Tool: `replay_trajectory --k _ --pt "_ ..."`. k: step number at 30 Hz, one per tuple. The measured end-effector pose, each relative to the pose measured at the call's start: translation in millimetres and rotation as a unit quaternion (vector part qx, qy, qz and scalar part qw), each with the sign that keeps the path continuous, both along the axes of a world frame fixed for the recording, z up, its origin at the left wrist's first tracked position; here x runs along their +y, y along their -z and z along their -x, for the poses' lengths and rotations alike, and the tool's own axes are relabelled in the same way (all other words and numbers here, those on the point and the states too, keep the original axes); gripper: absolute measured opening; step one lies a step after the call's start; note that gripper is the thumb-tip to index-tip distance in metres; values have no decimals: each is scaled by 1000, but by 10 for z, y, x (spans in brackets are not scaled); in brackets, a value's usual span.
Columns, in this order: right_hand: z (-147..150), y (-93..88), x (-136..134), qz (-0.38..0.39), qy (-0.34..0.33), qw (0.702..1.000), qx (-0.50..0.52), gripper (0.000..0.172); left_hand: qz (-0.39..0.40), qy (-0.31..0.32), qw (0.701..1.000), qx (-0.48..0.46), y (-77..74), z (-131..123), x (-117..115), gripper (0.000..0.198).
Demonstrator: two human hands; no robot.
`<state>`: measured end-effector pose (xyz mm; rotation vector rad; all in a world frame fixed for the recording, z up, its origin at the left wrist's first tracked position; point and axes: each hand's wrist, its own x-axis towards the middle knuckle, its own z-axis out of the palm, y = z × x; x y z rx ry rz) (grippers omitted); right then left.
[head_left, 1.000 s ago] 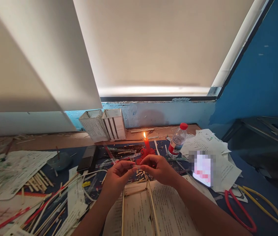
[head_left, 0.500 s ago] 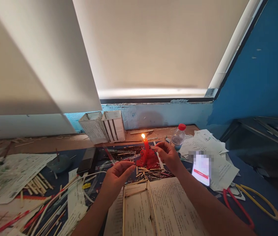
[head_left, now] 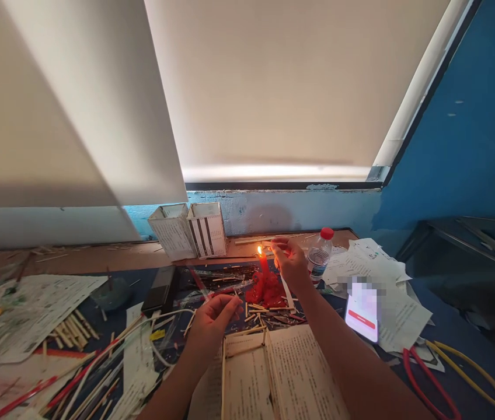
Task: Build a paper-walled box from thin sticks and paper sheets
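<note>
A lit red candle (head_left: 264,265) stands in a mound of melted red wax (head_left: 267,290). Beside its flame is my right hand (head_left: 293,262), finger and thumb pinching a small thin strip (head_left: 267,244) whose material I cannot tell. My left hand (head_left: 213,321) hovers left of the wax, its thumb and fingertips pressed together; anything between them is too small to make out. Below both hands lies a panel of printed paper (head_left: 306,373) with a frame of thin wooden sticks (head_left: 268,367) on it. Short stick pieces (head_left: 258,315) are scattered around the wax.
Two paper-covered boxes (head_left: 207,230) stand by the wall. A red-capped bottle (head_left: 319,256), a lit phone (head_left: 361,315), loose papers (head_left: 398,291) and red-and-yellow-handled pliers or scissors (head_left: 470,361) lie right. On the left are a black power bank (head_left: 159,290), cable, sticks (head_left: 75,329) and printed sheets.
My right hand has risen from beside the candle's base to its flame, bringing the small strip close to it. My left hand stays near the same spot. The view has shifted slightly.
</note>
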<state>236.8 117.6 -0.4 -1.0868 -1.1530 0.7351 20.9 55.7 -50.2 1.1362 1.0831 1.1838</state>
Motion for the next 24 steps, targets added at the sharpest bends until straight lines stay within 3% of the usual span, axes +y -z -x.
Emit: replay_trajectory --k 7,15,24 --pt "-19 86 -23 -23 4 998 -58 23 28 -16 999 -4 -57 -19 -1 39" --pt "-74 120 -1 -17 9 997 -73 23 32 -26 999 1 -9 10 34 44" --pt "-80 120 -1 -18 14 997 -76 23 31 -22 999 7 -103 3 -5 43"
